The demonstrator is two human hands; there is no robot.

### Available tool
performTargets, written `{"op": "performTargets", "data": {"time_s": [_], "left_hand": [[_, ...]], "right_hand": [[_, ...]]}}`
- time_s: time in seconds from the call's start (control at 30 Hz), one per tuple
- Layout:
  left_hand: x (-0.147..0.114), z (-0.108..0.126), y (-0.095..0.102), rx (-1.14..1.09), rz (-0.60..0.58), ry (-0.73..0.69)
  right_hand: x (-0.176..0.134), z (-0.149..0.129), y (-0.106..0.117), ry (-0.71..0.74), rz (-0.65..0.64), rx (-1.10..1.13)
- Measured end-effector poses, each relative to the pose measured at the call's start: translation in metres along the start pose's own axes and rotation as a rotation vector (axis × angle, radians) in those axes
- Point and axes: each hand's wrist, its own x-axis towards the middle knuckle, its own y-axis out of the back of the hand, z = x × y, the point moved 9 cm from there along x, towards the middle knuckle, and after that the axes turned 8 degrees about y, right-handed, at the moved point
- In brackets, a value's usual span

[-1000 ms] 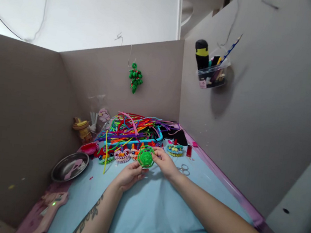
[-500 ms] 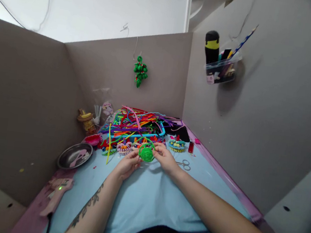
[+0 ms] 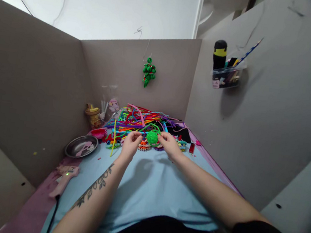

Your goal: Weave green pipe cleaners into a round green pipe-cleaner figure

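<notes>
Pinching the green coiled piece (image 3: 152, 138) at its right side, the right hand (image 3: 169, 146) hangs above the far part of the tabletop (image 3: 149, 186), in front of the heap of fuzzy strands (image 3: 134, 117). The left hand (image 3: 130, 144) is just to the left of the piece and apart from it, its fingers curled narrow; whether they grip a thin strand, I cannot tell.

Gray partitions wall in three sides: left (image 3: 31, 77), back (image 3: 116, 65) and right (image 3: 264, 119). A pinkish border (image 3: 214, 163) runs along the right edge, beside the light-blue cover. That cover spreads beneath both forearms toward the person's lap, with room under the raised hands, where their shadows fall. By the left edge lies a pink tool (image 3: 62, 185) with a green light and a dark cord.

A metal bowl (image 3: 74, 146), near the left partition, holds a pink item (image 3: 84, 148) and small whitish bits. The fuzzy strands overflow a blue-rimmed tray (image 3: 166, 127). On the right partition hangs a clear container (image 3: 226, 80) with a blue-patterned pencil (image 3: 249, 52) and a black-and-yellow object (image 3: 220, 55) sticking out.
</notes>
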Motion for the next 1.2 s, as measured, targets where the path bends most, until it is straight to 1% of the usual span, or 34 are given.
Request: {"op": "performTargets", "data": {"time_s": [0.07,0.1,0.17,0.23,0.33,0.4,0.47,0.57,0.6,0.63,0.7,0.77,0.8,0.87,0.93,1.03,1.1,1.2], "left_hand": [[-0.006,0.007,-0.003,0.026,0.002,-0.058],[-0.010,0.006,-0.003,0.022,-0.003,-0.073],[-0.017,-0.002,-0.004,-0.031,-0.036,-0.069],[-0.022,-0.014,-0.002,-0.131,-0.075,-0.044],[-0.025,-0.029,0.004,-0.236,-0.099,0.005],[-0.025,-0.036,0.004,-0.253,-0.117,0.041],[-0.026,-0.040,0.001,-0.234,-0.152,0.067],[-0.029,-0.041,-0.006,-0.155,-0.200,0.061],[-0.030,-0.041,-0.005,-0.113,-0.185,0.044],[-0.030,-0.040,-0.002,-0.066,-0.146,0.021],[-0.030,-0.039,0.009,0.022,-0.017,-0.023],[-0.030,-0.040,0.017,0.063,0.079,-0.033],[-0.029,-0.042,0.018,0.057,0.091,-0.021],[-0.028,-0.047,0.014,0.002,0.058,0.030],[-0.028,-0.053,0.008,-0.060,0.006,0.096],[-0.028,-0.059,0.001,-0.113,-0.037,0.160],[-0.029,-0.060,-0.002,-0.151,-0.054,0.167],[-0.031,-0.061,-0.004,-0.248,-0.050,0.161]], "right_hand": [[0.004,-0.006,-0.007,-0.041,-0.009,0.042],[0.003,-0.009,-0.013,-0.046,-0.012,0.049],[-0.001,-0.011,-0.026,-0.027,-0.014,0.041],[-0.008,-0.008,-0.037,0.012,-0.004,0.022],[-0.017,0.003,-0.046,0.061,0.026,-0.017],[-0.021,0.012,-0.047,0.060,0.026,-0.028],[-0.024,0.020,-0.048,0.044,0.011,-0.019],[-0.027,0.026,-0.045,0.041,-0.003,-0.010],[-0.027,0.026,-0.043,0.049,0.009,-0.017],[-0.027,0.025,-0.040,0.058,0.032,-0.030],[-0.028,0.025,-0.032,0.068,0.099,-0.050],[-0.029,0.030,-0.028,0.022,0.149,-0.009],[-0.030,0.035,-0.029,-0.021,0.159,0.040],[-0.032,0.043,-0.034,-0.108,0.150,0.157],[-0.034,0.046,-0.039,-0.139,0.131,0.217],[-0.033,0.040,-0.041,-0.077,0.117,0.173],[-0.033,0.035,-0.040,-0.028,0.118,0.124],[-0.034,0.030,-0.038,0.014,0.132,0.064]]}}
